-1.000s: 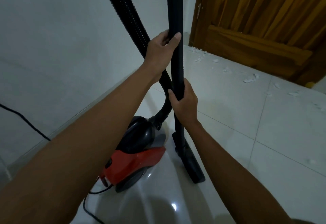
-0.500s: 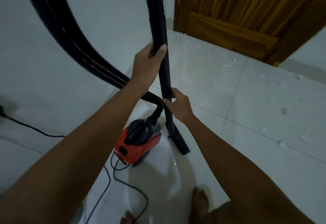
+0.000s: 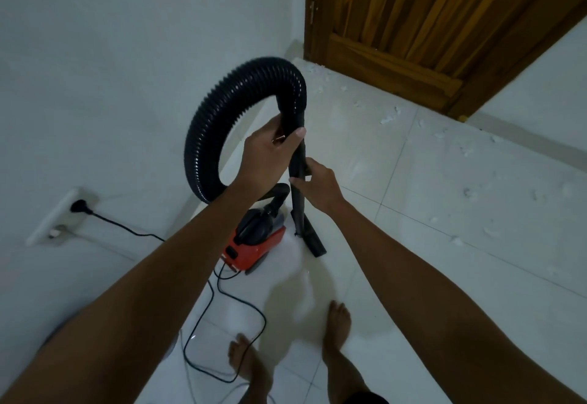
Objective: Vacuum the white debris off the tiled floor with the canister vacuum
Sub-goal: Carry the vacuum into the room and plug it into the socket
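Keep your left hand [image 3: 270, 146] gripping the wand [image 3: 298, 162] top, right hand [image 3: 317, 182] pinching lower; steer the nozzle [image 3: 313, 240] right toward the white debris [image 3: 389, 117].

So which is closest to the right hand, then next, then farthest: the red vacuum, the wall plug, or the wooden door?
From the right hand, in the head view:
1. Red vacuum, just below and left of it on the floor.
2. Wooden door, up ahead to the right.
3. Wall plug, far left, low on the wall.
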